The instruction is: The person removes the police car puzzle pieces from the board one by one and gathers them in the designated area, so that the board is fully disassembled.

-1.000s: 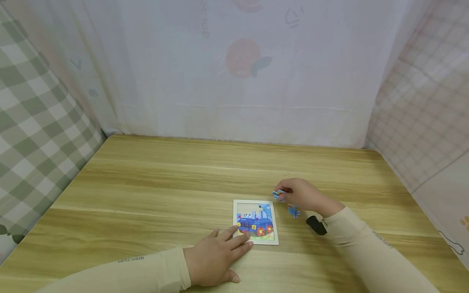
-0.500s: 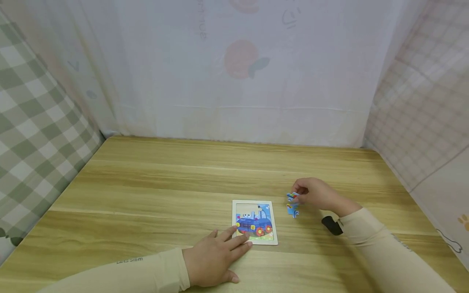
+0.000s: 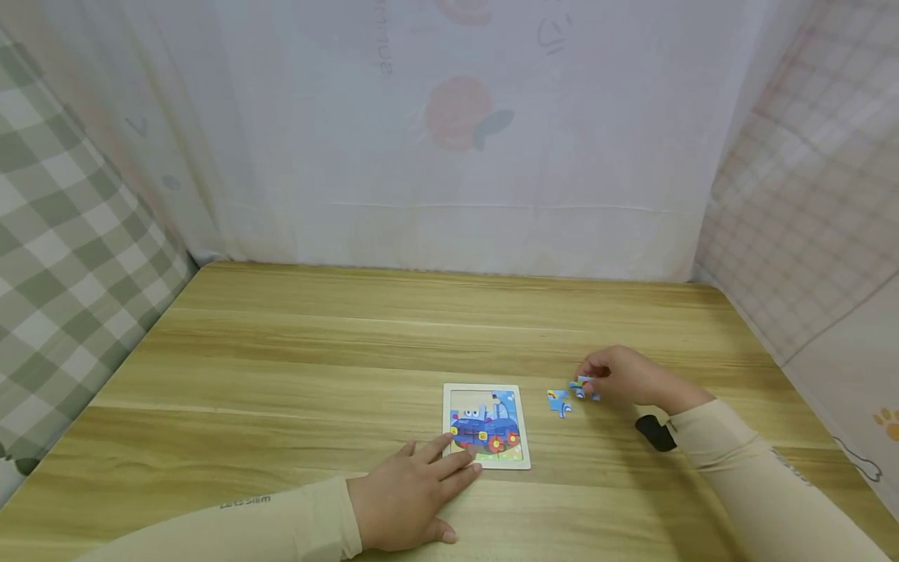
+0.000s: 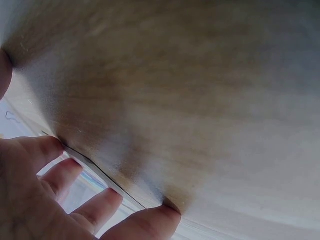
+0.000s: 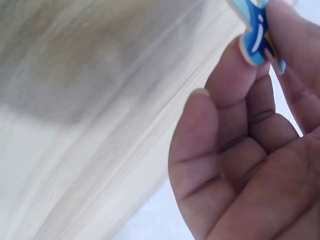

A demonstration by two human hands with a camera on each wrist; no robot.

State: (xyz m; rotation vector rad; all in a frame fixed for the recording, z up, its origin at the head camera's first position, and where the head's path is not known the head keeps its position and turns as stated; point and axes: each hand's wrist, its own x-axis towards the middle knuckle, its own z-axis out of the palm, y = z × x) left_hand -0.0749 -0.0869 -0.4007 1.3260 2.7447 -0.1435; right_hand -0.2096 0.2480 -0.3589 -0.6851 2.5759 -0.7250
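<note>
A square puzzle board (image 3: 522,421) with a pale rim lies on the table, showing a blue car with eyes and red wheels. Its upper left part is plain wood colour. My left hand (image 3: 410,496) rests by its lower left corner, fingers extended; in the left wrist view fingertips (image 4: 107,200) touch the board's edge. To the right of the board, my right hand (image 3: 625,378) pinches a blue jigsaw piece (image 5: 256,37) between thumb and fingers, partly covering it. A second jigsaw piece (image 3: 559,403), blue with some yellow, lies between the board and that hand.
The wood-grain table (image 3: 316,336) runs back to a pale printed curtain (image 3: 337,156). Green checked cloth (image 3: 63,218) hangs at the left, grid-patterned cloth (image 3: 801,187) at the right. A black device (image 3: 655,433) is at my right wrist.
My right hand has moved right with the pinched jigsaw piece, away from the board and past the loose piece. My left hand has stayed at the board.
</note>
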